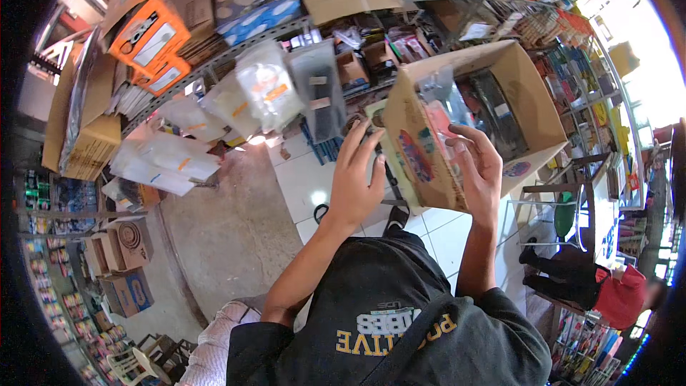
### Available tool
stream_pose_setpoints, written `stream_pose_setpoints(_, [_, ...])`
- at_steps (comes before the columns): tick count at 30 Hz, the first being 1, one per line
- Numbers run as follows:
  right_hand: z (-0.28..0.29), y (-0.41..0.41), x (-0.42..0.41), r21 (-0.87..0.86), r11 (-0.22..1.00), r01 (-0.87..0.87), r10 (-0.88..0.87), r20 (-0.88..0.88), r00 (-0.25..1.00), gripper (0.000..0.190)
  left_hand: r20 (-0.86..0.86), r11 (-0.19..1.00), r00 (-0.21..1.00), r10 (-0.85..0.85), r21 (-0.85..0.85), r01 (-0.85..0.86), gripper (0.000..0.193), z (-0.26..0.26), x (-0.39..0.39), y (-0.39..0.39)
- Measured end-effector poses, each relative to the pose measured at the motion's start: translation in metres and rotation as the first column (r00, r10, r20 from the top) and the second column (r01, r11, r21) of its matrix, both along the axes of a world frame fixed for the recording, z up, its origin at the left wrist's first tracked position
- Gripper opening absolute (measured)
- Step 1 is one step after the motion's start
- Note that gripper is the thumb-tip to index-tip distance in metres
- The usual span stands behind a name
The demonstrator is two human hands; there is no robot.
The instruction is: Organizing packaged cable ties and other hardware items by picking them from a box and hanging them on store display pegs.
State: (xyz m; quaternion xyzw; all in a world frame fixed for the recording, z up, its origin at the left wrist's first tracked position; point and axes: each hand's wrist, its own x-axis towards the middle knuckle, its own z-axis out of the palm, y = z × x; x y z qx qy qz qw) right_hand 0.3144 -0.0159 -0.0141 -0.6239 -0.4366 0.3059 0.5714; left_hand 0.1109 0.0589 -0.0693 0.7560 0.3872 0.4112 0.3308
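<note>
My left hand (356,177) is raised with its fingers apart and nothing visible in it, beside the outer left side of an open cardboard box (410,145). My right hand (477,171) is at the near edge of that box, its fingers curled over the opening. Whether its fingertips grip the edge is unclear. Inside the box lie a dark plastic-wrapped pack (501,110) with a white label, clear plastic packaging (445,94) and something reddish, partly hidden by the box wall.
Hanging clear plastic packs (268,91) and a dark pack (321,96) line the metal shelf (214,59) ahead. An orange box (150,43) stands on it. Cardboard boxes (126,268) sit at left. A person in a red top (621,297) is at right, near a stool (557,188).
</note>
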Motion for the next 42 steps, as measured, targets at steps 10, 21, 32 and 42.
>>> stream_pose_setpoints(10, [-0.005,-0.063,0.15,-0.091,0.993,0.07,-0.044,0.253,0.966,0.025,0.175,0.998,0.983,-0.061,-0.02,0.065,0.024,0.036,0.138,-0.029])
stream_pose_setpoints(21, [-0.06,-0.022,0.352,-0.46,0.888,-0.007,0.343,0.653,0.675,0.031,0.311,0.438,0.844,-0.437,-0.746,0.501,0.031,0.002,0.283,0.011])
stream_pose_setpoints(32, [-0.109,0.058,0.42,-0.9,0.436,0.025,0.606,0.313,0.731,0.036,-0.116,0.464,0.848,-0.517,-0.871,0.164,0.025,-0.113,0.418,0.03])
stream_pose_setpoints(42, [-0.097,0.054,0.408,-0.931,0.362,-0.039,0.742,0.263,0.617,0.033,-0.085,0.494,0.982,-0.169,-0.87,0.009,0.025,-0.116,0.442,0.008])
